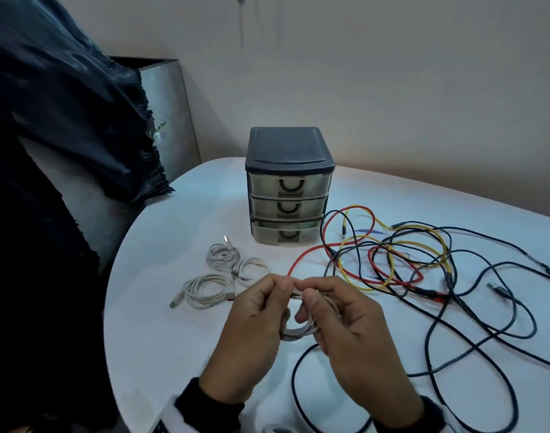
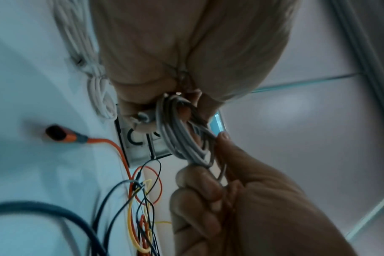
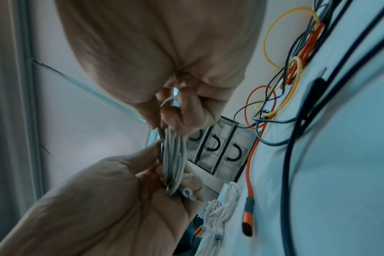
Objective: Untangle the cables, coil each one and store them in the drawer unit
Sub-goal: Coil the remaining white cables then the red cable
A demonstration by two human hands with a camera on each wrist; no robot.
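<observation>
Left hand (image 1: 252, 320) and right hand (image 1: 345, 326) both pinch a small white cable coil (image 1: 298, 332) between them, held above the tabletop (image 1: 173, 354). Three coiled white cables (image 1: 217, 270) lie to the left, just in front of the drawer unit (image 1: 288, 185), all three drawers closed. Red, yellow and black cables (image 1: 392, 260) lie tangled on the right

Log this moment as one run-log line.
step: coiling | both hands grip white cable coil | three white coils on table | drawer unit closed | coloured tangle untouched
</observation>
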